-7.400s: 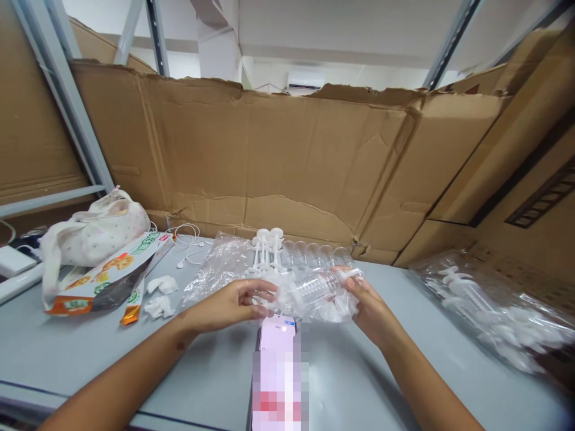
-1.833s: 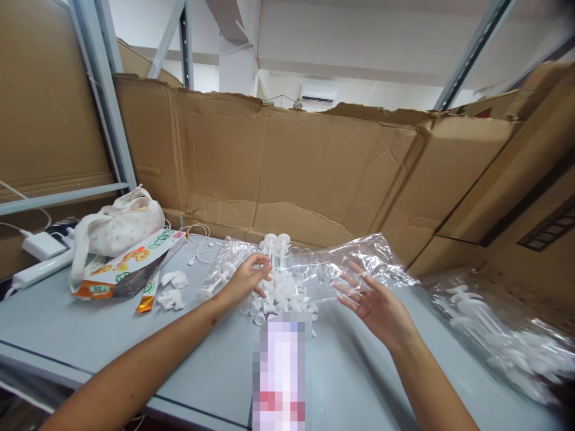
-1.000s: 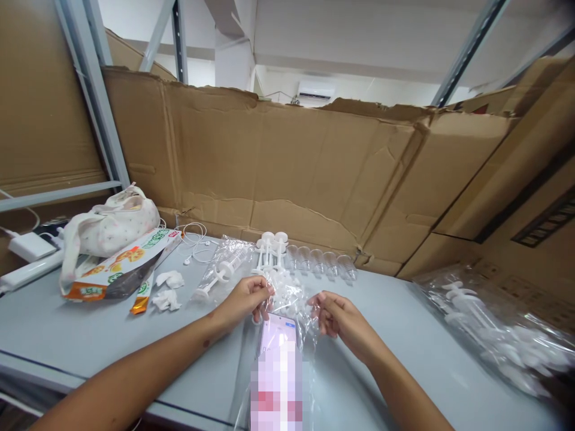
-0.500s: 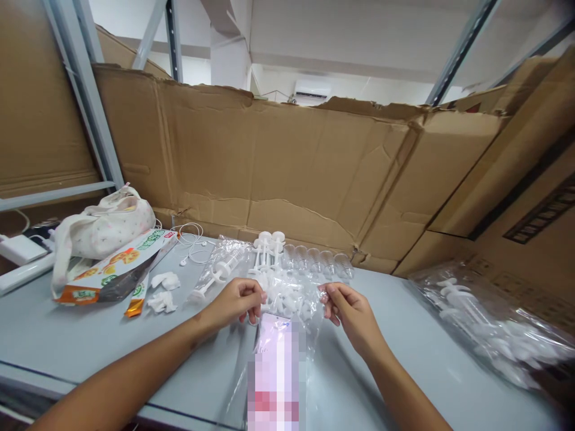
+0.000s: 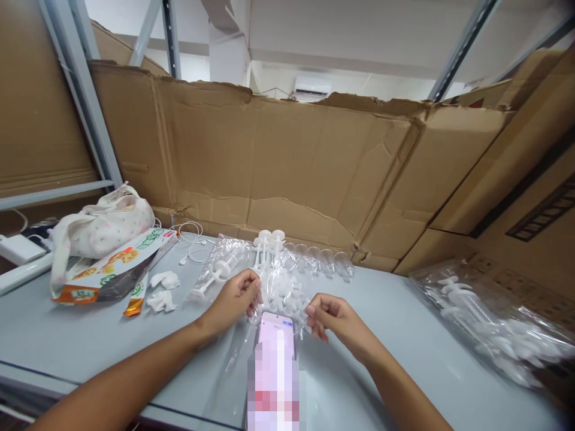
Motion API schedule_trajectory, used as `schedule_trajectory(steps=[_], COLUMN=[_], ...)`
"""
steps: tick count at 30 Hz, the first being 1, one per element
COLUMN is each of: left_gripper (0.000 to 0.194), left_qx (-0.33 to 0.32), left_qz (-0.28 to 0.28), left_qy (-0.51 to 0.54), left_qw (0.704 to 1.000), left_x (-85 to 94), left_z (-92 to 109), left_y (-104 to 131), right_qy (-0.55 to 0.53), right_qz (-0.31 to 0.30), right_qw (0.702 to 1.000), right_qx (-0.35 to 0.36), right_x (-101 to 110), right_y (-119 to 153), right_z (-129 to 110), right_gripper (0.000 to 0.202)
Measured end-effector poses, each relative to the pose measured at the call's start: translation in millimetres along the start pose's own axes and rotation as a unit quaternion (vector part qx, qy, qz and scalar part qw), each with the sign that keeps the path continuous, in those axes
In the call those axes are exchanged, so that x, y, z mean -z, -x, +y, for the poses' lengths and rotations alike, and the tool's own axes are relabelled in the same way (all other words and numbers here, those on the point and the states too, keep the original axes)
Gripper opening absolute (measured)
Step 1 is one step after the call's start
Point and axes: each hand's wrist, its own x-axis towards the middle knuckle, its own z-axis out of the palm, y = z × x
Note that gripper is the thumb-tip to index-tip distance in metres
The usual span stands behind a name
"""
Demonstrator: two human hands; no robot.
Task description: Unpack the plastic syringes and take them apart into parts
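Between my hands stretches a clear plastic bag [image 5: 229,368], its film hanging over the phone and the small white parts. My left hand [image 5: 240,296] pinches the bag's left side, fingers curled together. The other side is pinched by my right hand [image 5: 330,317], thumb against fingers. Small white plastic pieces [image 5: 285,287] lie behind the film; whether any sit inside it I cannot tell. A phone [image 5: 274,338] with a lit screen lies just in front, partly blurred out. White plungers [image 5: 269,239] and several clear plastic barrels [image 5: 327,260] are lined up behind.
Left of my hands lies a bagged syringe-like piece [image 5: 222,266]. Crumpled tissues [image 5: 162,299], white earphones [image 5: 191,236], a food packet [image 5: 119,272] and a white cloth bag [image 5: 108,218] are further left. A filled plastic bag [image 5: 494,329] lies right. Cardboard [image 5: 278,155] walls the back.
My right hand has come left and slightly down, nearer my left hand, with the bag's edge. My left hand has shifted slightly up and left. The bag's film has slackened.
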Motion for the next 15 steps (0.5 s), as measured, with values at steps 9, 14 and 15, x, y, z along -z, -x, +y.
schedule_trajectory(steps=[9,14,15], left_gripper=[0.026,0.025,0.025], left_qx=[-0.006,-0.004,-0.004], left_qz=[-0.016,-0.002,0.002], left_qy=[0.020,-0.001,-0.005], left_qw=[1.000,1.000,1.000], left_x=[-2.4,-4.5,-5.0], left_z=[-2.4,-1.3,-1.7], left_y=[0.4,3.1,3.5], right_qy=[-0.041,-0.068,-0.067], right_qz=[-0.040,-0.046,-0.045], right_qw=[0.998,0.996,0.997], right_qx=[0.003,0.019,0.019], right_x=[-0.7,-2.3,-2.8], right_y=[-1.0,1.7,2.1], right_z=[2.3,0.4,-0.1], right_gripper=[0.029,0.029,0.029])
